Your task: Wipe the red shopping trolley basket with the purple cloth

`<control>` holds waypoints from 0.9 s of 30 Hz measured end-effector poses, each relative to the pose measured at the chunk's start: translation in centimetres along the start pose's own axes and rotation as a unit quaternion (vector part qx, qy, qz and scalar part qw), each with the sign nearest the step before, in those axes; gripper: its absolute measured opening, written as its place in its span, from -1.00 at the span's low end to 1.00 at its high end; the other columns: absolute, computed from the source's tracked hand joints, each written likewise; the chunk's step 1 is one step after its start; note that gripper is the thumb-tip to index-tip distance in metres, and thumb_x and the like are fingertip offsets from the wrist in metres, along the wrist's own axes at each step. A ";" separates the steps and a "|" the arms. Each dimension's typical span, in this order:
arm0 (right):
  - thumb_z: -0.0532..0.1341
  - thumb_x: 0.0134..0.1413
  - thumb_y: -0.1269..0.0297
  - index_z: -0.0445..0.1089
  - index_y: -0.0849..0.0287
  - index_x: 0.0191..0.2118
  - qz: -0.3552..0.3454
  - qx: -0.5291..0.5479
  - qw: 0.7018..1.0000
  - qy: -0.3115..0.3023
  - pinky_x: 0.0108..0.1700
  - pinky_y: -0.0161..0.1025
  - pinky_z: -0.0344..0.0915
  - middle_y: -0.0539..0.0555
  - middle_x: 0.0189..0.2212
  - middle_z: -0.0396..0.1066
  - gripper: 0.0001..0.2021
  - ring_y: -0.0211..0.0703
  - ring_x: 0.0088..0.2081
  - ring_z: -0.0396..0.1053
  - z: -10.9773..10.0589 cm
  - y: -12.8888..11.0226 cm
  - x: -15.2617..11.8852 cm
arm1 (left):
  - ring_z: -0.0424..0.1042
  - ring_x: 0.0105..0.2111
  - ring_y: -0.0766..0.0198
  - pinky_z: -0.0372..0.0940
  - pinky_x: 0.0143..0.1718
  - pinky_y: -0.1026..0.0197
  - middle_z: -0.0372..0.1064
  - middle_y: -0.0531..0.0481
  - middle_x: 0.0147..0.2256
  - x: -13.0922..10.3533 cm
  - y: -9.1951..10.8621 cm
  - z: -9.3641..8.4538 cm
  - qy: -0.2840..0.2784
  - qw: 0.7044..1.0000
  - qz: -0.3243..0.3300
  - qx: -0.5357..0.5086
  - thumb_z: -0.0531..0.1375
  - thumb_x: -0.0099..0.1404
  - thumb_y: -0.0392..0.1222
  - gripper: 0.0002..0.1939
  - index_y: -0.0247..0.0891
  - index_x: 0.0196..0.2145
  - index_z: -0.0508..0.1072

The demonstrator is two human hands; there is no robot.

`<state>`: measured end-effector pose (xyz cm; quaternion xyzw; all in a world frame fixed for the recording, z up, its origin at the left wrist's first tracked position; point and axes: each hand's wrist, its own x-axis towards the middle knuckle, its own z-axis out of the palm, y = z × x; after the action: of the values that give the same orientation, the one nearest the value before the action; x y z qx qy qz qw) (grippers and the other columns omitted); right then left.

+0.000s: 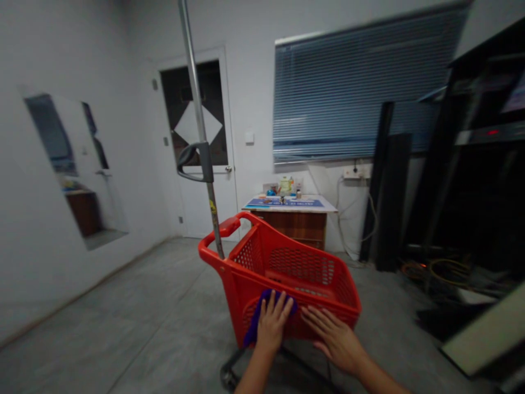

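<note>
A red plastic shopping cart [287, 241] with perforated sides stands right in front of me. My left hand [273, 320] lies flat with fingers spread, pressing a purple cloth [253, 328] against the cart's near side. The cloth shows around its fingers and below the palm. To the right, my right hand [332, 334] rests with stretched fingers on the same side panel, with nothing seen in it. A metal pole [197, 93] with a grey loop handle [197, 162] rises from the cart's handle end. One dark wheel [228, 377] shows at the lower left.
Behind the cart, a wooden cabinet [287, 225] carries a blue printed sheet and small bottles. A white door [229, 202] and a mirror [77, 164] are at left. Dark racks [394, 202] and loose cables [449, 271] occupy the right. Grey concrete floor [143, 295] surrounds the cart.
</note>
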<state>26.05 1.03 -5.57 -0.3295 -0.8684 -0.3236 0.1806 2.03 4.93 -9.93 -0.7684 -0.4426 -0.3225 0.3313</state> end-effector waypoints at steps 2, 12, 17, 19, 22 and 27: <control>0.10 0.14 0.29 -0.07 0.08 0.34 0.000 -0.001 1.000 0.000 0.27 -0.26 -0.10 -0.08 0.31 -0.01 -0.35 -0.27 0.30 -0.06 -0.2 0.3 -0.3 | -0.09 0.31 0.11 -0.11 0.25 -0.01 0.06 0.08 0.28 0.6 0.1 -0.1 0.007 1.000 0.002 0.006 0.03 0.32 -0.32 -0.40 0.06 0.27 0.10; 0.11 0.15 0.28 -0.12 0.04 0.35 0.030 0.017 0.999 -0.027 0.24 -0.26 -0.04 -0.10 0.31 0.00 -0.33 -0.28 0.28 0.00 -0.5 1.1 -2.4 | -0.03 0.29 0.21 -0.17 0.26 0.13 0.09 0.19 0.27 1.1 0.8 -0.5 0.008 0.995 0.093 0.020 0.02 0.32 -0.31 -0.40 0.13 0.26 0.11; 0.13 0.15 0.20 0.00 0.05 0.32 0.028 0.020 0.999 -0.018 0.23 -0.20 -0.02 -0.02 0.29 0.05 -0.37 -0.19 0.26 0.06 0.3 1.4 -4.0 | -0.03 0.29 0.18 -0.16 0.26 0.09 0.09 0.14 0.27 3.2 3.1 -0.4 0.016 0.996 0.084 0.000 0.01 0.33 -0.29 -0.41 0.09 0.27 0.10; 0.13 0.14 0.22 -0.04 0.05 0.33 0.042 0.026 0.998 -0.026 0.23 -0.20 -0.02 -0.03 0.30 0.04 -0.35 -0.19 0.26 0.06 0.2 1.4 -4.5 | -0.04 0.30 0.18 -0.13 0.25 0.10 0.07 0.14 0.28 3.2 3.6 -0.1 0.014 0.997 0.081 -0.001 0.01 0.33 -0.29 -0.42 0.08 0.27 0.10; 0.12 0.15 0.25 -0.16 0.01 0.36 0.061 0.050 0.996 -0.050 0.24 -0.24 -0.02 -0.09 0.31 0.00 -0.30 -0.25 0.27 0.04 -0.4 1.7 -5.0 | -0.05 0.30 0.19 -0.08 0.23 0.11 0.06 0.16 0.28 2.6 3.5 0.3 0.015 0.996 0.083 0.000 0.00 0.35 -0.27 -0.43 0.09 0.27 0.11; 0.11 0.15 0.27 -0.23 -0.03 0.36 0.070 0.076 0.992 -0.076 0.24 -0.25 -0.03 -0.12 0.31 -0.01 -0.28 -0.26 0.26 0.06 -0.9 2.7 -5.5 | 0.01 0.28 0.12 -0.06 0.22 0.05 0.09 0.10 0.27 3.0 3.6 0.7 -0.006 0.998 0.065 -0.014 0.02 0.38 -0.18 -0.46 0.07 0.28 0.07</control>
<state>31.89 -0.57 -6.60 -0.3987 -0.8763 -0.2175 0.1605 6.62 5.47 -8.78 -0.8018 -0.3891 -0.3022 0.3381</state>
